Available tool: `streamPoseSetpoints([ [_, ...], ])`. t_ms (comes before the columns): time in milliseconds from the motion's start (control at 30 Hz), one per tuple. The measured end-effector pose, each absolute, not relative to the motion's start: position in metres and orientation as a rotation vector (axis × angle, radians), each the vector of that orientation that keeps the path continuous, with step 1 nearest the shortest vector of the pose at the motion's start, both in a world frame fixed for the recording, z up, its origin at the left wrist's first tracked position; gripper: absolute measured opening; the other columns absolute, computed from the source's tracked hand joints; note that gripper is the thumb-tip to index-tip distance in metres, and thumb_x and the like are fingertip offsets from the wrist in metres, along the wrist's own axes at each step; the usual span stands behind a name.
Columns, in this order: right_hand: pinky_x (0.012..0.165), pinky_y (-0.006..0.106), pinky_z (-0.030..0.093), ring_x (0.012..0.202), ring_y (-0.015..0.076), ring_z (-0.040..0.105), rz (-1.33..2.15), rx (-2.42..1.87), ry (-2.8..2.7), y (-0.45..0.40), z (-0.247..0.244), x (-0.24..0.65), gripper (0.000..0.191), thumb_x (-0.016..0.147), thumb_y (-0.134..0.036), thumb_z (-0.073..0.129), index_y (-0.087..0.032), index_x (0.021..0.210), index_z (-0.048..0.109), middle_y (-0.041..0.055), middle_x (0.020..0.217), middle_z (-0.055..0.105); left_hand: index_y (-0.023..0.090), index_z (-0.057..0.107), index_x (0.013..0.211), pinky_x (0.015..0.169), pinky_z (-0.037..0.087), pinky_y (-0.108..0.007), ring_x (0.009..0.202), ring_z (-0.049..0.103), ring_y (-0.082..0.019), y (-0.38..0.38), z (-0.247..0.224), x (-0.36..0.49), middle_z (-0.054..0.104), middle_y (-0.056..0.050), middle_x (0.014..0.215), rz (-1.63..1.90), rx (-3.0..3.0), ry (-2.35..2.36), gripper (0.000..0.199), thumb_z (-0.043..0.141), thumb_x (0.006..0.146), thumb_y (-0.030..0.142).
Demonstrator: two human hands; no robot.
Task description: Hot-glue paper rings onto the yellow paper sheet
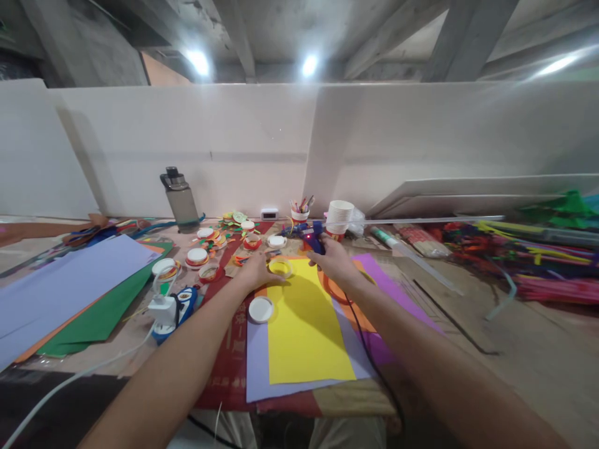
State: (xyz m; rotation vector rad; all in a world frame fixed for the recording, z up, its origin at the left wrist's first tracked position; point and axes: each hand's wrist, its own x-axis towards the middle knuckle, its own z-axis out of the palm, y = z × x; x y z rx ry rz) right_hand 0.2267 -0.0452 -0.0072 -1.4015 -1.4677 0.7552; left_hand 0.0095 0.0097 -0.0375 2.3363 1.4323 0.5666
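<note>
My right hand [333, 259] is wrapped round the handle of a blue glue gun [312, 237] that has a small red light and a dark cord. My left hand [259, 271] holds a round yellow ring [280, 267] by its edge, above the top of a yellow sheet [306, 330]. Under the yellow sheet lies a lilac sheet [256, 374]. A white round lid [261, 309] rests left of the yellow sheet. Orange and purple sheets [374, 268] lie partly beneath my right forearm.
A bottle [182, 202], stacked paper cups [340, 215] and a pen cup [300, 214] stand at the back. Left are a power strip [187, 305], small decorated lids [197, 257] and coloured sheets [79, 280]. Bright craft strips [556, 289] lie right. Another person's arm [32, 231] reaches in at far left.
</note>
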Motion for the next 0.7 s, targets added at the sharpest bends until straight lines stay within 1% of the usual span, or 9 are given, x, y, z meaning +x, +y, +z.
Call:
streamPoseSetpoints([
  [67, 0.048, 0.021, 0.045, 0.06, 0.0118, 0.061, 0.729, -1.415, -1.459, -0.046, -0.015, 0.229, 0.028, 0.076, -0.017, 0.059, -0.019, 0.103, 0.056, 0.0033, 0.088, 0.066, 0.015, 0.067, 0.12, 0.095, 0.049, -0.039, 0.113, 0.062, -0.035, 0.013, -0.038, 0.006, 0.067, -0.016, 0.12, 0.609, 2.323, 1.425, 0.078, 0.085, 0.054, 0.053],
  [133, 0.049, 0.021, 0.046, 0.058, 0.011, 0.06, 0.717, -1.419, -1.436, -0.047, -0.023, 0.232, 0.029, 0.075, -0.016, 0.06, -0.018, 0.104, 0.056, 0.0032, 0.09, 0.066, 0.016, 0.065, 0.124, 0.101, 0.046, -0.039, 0.119, 0.059, -0.034, 0.015, -0.039, 0.004, 0.065, -0.014, 0.126, 0.583, 2.327, 1.388, 0.078, 0.083, 0.057, 0.052],
  [200, 0.047, 0.021, 0.045, 0.057, 0.0114, 0.06, 0.749, -1.425, -1.423, -0.048, -0.029, 0.234, 0.029, 0.075, -0.017, 0.06, -0.018, 0.104, 0.055, 0.0025, 0.088, 0.066, 0.018, 0.062, 0.127, 0.103, 0.045, -0.038, 0.122, 0.058, -0.032, 0.015, -0.039, 0.003, 0.063, -0.013, 0.13, 0.521, 2.335, 1.377, 0.081, 0.084, 0.056, 0.049],
  [367, 0.044, 0.022, 0.044, 0.055, 0.0136, 0.059, 0.881, -1.416, -1.361, -0.052, -0.031, 0.232, 0.024, 0.076, -0.02, 0.06, -0.02, 0.099, 0.054, -0.0016, 0.071, 0.06, 0.016, 0.062, 0.126, 0.098, 0.049, -0.036, 0.119, 0.06, -0.033, 0.009, -0.039, 0.007, 0.065, -0.014, 0.128, 0.436, 2.387, 1.395, 0.081, 0.085, 0.054, 0.046],
  [467, 0.046, 0.023, 0.044, 0.054, 0.0139, 0.057, 0.838, -1.41, -1.402, -0.055, -0.028, 0.232, 0.021, 0.076, -0.023, 0.059, -0.019, 0.096, 0.055, -0.0024, 0.067, 0.058, 0.014, 0.062, 0.126, 0.094, 0.05, -0.036, 0.116, 0.061, -0.034, 0.007, -0.039, 0.01, 0.066, -0.016, 0.124, 0.421, 2.389, 1.465, 0.084, 0.085, 0.053, 0.049],
  [567, 0.055, 0.026, 0.046, 0.06, 0.0144, 0.058, 0.731, -1.409, -1.489, -0.058, -0.025, 0.234, 0.027, 0.075, -0.024, 0.06, -0.018, 0.101, 0.058, 0.0004, 0.077, 0.063, 0.012, 0.061, 0.126, 0.094, 0.049, -0.038, 0.114, 0.061, -0.035, 0.006, -0.038, 0.01, 0.065, -0.018, 0.124, 0.405, 2.373, 1.515, 0.089, 0.085, 0.05, 0.051],
  [700, 0.073, 0.031, 0.048, 0.082, 0.0195, 0.062, 0.575, -1.413, -1.623, -0.06, -0.025, 0.236, 0.031, 0.074, -0.02, 0.06, -0.019, 0.105, 0.061, 0.0052, 0.097, 0.069, 0.015, 0.06, 0.128, 0.098, 0.047, -0.036, 0.115, 0.06, -0.032, 0.006, -0.034, 0.007, 0.064, -0.015, 0.126, 0.455, 2.34, 1.464, 0.087, 0.085, 0.053, 0.051],
])
